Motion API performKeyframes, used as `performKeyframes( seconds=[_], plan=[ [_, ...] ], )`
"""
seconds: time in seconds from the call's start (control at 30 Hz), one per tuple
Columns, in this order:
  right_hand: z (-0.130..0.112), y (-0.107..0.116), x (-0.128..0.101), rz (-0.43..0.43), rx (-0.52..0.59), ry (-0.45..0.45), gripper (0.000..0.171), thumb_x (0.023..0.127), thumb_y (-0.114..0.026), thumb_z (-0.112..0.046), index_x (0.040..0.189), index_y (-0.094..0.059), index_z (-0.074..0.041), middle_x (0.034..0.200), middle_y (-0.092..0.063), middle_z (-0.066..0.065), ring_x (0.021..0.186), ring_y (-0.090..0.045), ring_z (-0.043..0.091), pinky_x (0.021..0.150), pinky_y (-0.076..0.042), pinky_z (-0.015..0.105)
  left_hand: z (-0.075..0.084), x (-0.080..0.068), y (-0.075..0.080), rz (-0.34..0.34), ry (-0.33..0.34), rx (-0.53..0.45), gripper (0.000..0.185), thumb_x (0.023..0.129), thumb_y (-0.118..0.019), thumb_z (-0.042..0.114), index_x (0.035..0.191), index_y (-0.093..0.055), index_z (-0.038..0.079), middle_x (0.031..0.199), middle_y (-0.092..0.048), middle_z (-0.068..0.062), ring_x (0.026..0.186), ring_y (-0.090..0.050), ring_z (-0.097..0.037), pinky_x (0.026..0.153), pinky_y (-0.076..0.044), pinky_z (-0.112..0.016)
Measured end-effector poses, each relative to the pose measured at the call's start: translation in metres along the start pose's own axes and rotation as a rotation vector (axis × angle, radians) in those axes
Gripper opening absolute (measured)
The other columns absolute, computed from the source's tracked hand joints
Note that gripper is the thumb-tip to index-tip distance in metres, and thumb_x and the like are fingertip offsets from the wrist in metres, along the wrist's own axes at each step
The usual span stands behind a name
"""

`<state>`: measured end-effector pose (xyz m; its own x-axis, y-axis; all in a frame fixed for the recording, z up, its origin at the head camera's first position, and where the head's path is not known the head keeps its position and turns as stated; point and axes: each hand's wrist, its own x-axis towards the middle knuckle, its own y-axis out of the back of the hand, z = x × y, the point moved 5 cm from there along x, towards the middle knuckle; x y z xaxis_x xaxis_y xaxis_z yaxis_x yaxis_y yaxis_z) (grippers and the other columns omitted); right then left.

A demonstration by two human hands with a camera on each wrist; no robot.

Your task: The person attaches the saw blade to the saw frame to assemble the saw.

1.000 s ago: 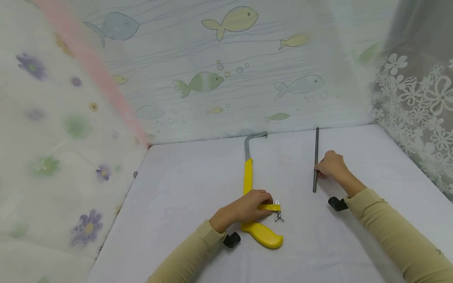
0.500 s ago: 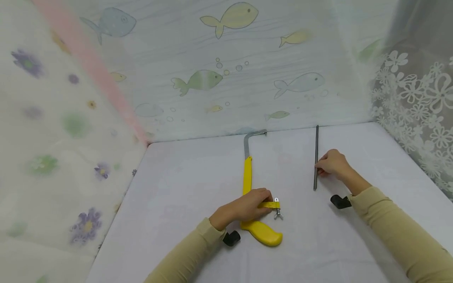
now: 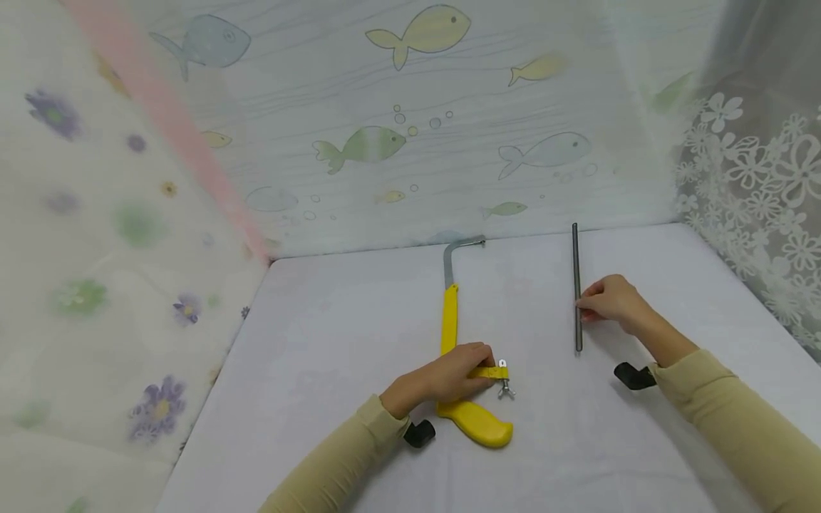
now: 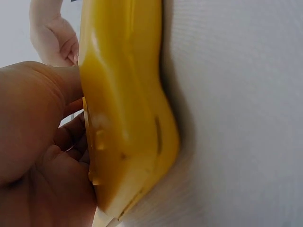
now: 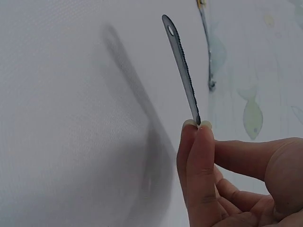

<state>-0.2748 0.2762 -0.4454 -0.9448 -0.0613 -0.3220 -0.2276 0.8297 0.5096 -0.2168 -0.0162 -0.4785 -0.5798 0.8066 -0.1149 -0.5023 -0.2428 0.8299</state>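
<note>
Both arms in tan sleeves reach forward from bottom of head view, each with a black wrist mount. Left hand palm down, fingers curled over and gripping, thumb pressed along the side in left wrist view. Right hand further forward and to the right, well apart from left. Right fingertips pinched together, thumb against forefinger, other fingers curled loosely below. Right forearm angles in from lower right, wrist slightly bent.
</note>
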Motion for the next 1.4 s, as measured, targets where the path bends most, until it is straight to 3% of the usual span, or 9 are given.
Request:
performKeyframes(
  seconds=[0.6,0.93,1.4],
  plan=[
    [-0.007,-0.022,-0.008,-0.071,0.081,0.107,0.037,0.1,-0.063,-0.006,0.122,-0.054,0.022,0.095,-0.071,0.011,0.076,-0.068,0.012,0.073,-0.059,0.029,0.001,-0.001,0.0,-0.003,0.0,-0.01,0.014,0.103,-0.064,0.021,0.113,-0.06,0.012,0.106,-0.059,0.006,0.093,-0.052,-0.006,0.086,-0.044,-0.015],
    [-0.013,-0.036,-0.006,-0.158,0.156,0.159,0.037,0.1,-0.063,-0.005,0.122,-0.054,0.023,0.095,-0.073,0.01,0.077,-0.069,0.011,0.075,-0.059,0.029,0.003,-0.001,0.002,-0.01,0.005,-0.018,0.014,0.103,-0.064,0.021,0.114,-0.06,0.012,0.107,-0.059,0.006,0.093,-0.051,-0.006,0.086,-0.044,-0.014],
    [-0.028,-0.05,-0.007,-0.171,0.167,0.181,0.036,0.1,-0.065,-0.007,0.121,-0.056,0.02,0.098,-0.073,0.012,0.079,-0.069,0.013,0.078,-0.06,0.03,0.002,-0.001,0.003,-0.009,0.001,-0.034,0.016,0.103,-0.064,0.021,0.115,-0.06,0.01,0.107,-0.06,0.005,0.092,-0.052,-0.006,0.085,-0.044,-0.015]
  ],
)
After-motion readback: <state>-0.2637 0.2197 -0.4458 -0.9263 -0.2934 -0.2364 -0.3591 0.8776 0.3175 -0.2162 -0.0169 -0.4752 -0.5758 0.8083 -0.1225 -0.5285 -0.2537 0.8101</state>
